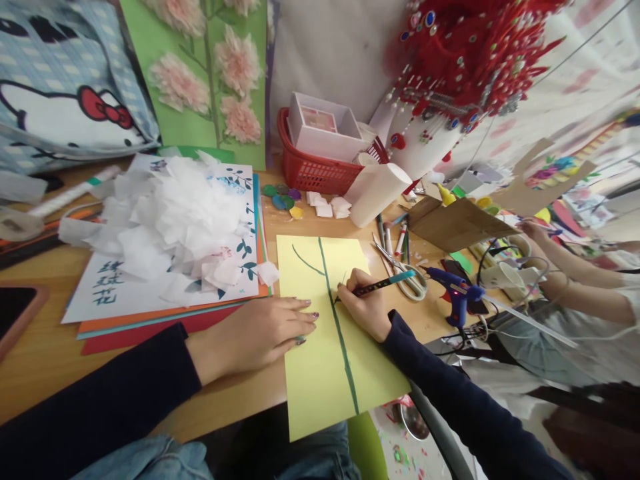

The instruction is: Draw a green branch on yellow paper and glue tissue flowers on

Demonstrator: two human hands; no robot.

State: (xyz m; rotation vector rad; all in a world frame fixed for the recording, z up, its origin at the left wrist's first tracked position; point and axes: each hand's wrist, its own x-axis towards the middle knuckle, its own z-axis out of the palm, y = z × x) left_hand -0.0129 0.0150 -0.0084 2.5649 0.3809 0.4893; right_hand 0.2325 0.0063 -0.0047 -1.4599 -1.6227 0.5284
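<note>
A yellow sheet of paper [315, 373] lies in front of me, its near end reaching past the table edge. A long dark green line runs down it, with a short curved stroke at its upper left. My right hand [367, 307] grips a dark-barrelled pen with a teal end [387, 283], its tip at the long line. Flat on the sheet's left side rest the spread fingers of my left hand [255, 337], holding nothing. Just beyond my right hand are scissors [407, 277] with pale handles.
White tissue pieces [175, 207] are heaped on stacked coloured paper at left. A red basket [320, 170] and a white paper roll [380, 193] stand behind the sheet. To the right are a blue glue gun [456, 290], a cardboard piece [457, 220] and another person's arm [575, 283].
</note>
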